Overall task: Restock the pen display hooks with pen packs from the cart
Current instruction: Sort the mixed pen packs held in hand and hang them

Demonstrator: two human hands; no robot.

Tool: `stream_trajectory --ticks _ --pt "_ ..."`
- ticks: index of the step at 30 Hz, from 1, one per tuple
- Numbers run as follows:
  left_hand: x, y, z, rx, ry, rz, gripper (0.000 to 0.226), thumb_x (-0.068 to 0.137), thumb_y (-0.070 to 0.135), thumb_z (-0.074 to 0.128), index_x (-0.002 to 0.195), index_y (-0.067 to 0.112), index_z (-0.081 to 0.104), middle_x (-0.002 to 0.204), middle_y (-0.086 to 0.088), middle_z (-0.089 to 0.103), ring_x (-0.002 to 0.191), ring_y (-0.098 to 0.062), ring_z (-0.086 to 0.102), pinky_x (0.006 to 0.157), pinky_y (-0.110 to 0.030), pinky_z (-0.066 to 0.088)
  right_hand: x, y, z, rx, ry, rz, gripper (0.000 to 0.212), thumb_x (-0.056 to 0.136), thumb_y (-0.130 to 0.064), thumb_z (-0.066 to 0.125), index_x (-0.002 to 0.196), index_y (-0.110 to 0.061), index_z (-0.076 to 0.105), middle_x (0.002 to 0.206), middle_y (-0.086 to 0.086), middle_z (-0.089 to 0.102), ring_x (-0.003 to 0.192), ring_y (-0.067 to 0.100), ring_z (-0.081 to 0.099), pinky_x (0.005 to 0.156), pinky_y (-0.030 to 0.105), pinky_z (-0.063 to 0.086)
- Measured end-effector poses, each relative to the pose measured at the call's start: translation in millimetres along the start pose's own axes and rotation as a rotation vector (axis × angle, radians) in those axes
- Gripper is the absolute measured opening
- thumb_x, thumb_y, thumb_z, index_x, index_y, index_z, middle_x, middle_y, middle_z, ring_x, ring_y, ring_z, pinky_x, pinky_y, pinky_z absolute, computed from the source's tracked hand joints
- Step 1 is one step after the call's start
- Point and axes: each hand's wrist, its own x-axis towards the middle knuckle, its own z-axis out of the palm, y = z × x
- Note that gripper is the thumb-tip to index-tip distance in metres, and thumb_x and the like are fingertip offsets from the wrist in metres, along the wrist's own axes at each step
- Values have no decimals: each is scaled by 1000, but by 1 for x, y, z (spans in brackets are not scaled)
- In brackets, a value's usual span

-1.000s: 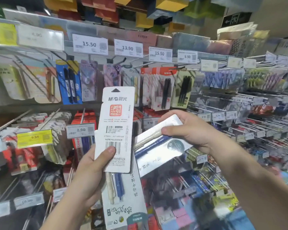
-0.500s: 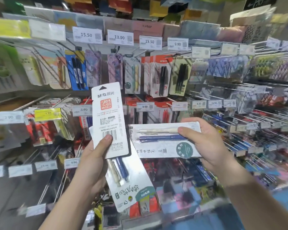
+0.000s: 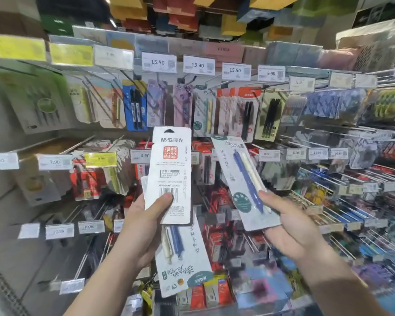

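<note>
1. While your left hand (image 3: pixel 144 226) grips two pen packs at once, its thumb lies across the barcode of the front pack (image 3: pixel 171 174), which stands upright with its white back toward you and its hang hole at the top.
2. Behind that front pack, the second pack (image 3: pixel 183 258) hangs lower and upside down, showing a blue pen and a cream pen; your left fingers are curled round behind both, hidden by the cards.
3. To the right of the front pack and apart from it, your right hand (image 3: pixel 292 226) holds a third pack (image 3: pixel 244 181) by its lower end, thumb on the face, fingers underneath.
4. That third pack tilts with its top leaning left toward the front pack, its blue and cream pens facing you.
5. Above the front pack, the display hooks (image 3: pixel 212 80) carry hanging pen packs under a row of price tags (image 3: pixel 159 62) reading 15.50, 13.90, 15.50 and 9.90.
6. Directly above and right of the front pack hangs a matching pale card with a yellow and green pen (image 3: pixel 203 110).
7. Left and right of the front pack, further hooks and tags are blurred.
</note>
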Motion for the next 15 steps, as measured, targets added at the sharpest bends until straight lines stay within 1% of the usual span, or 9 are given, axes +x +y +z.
stream_trajectory --ticks 2,4,5,7,8,9,12,13,15 --pt "0 1 -4 28 -34 -10 30 98 7 61 128 10 65 116 -14 77 97 -31 76 80 -42 60 0 12 13 82 -82 46 46 81 -11 68 125 2 69 119 21 73 89 29 77 69 37 63" --pt "-1 1 -7 71 -60 -8 32 97 6 62 128 11 64 116 -14 77 98 -32 76 77 -40 61 4 25 25 152 -105 30 64 63 -12 87 123 3 69 116 21 73 87 30 76 73 42 64" --pt "-2 1 -8 95 -73 -2 33 97 5 63 129 11 63 116 -13 77 99 -32 76 78 -41 61 7 31 31 146 -103 6 69 63 -14 88 127 0 66 117 20 72 91 31 74 80 47 63" --pt "-4 1 -11 138 -95 10 36 94 6 66 129 11 61 116 -12 77 101 -33 76 80 -43 60 10 41 45 79 -100 -57 55 86 -19 72 137 -5 58 127 18 70 109 36 70 101 60 51" --pt "-4 2 -12 160 -108 18 39 92 9 69 130 11 61 116 -12 77 101 -33 76 80 -43 60 11 47 51 60 -103 -79 50 93 -21 64 141 -8 56 131 18 68 118 38 66 107 61 46" --pt "-5 3 -13 187 -122 25 42 89 12 71 130 12 61 117 -11 77 103 -33 76 82 -44 60 11 51 58 49 -104 -94 48 95 -22 60 142 -11 56 133 18 68 123 38 64 110 59 43" --pt "-8 5 -20 254 -181 22 45 89 13 73 132 14 60 120 -11 76 109 -35 73 97 -52 56 14 60 73 83 -122 -75 51 95 -25 61 144 -14 56 135 17 67 126 37 63 114 56 42" --pt "-8 7 -22 261 -199 4 45 90 12 73 133 14 59 119 -13 76 108 -35 74 97 -52 56 15 62 76 94 -112 -60 51 95 -27 62 144 -14 57 135 17 67 126 37 63 115 57 40" --pt "-9 10 -27 233 -239 -76 47 88 13 74 132 19 58 115 -16 77 97 -33 76 84 -46 61 19 65 80 114 -101 -14 46 96 -32 58 138 -12 64 133 19 68 123 37 64 115 58 40"
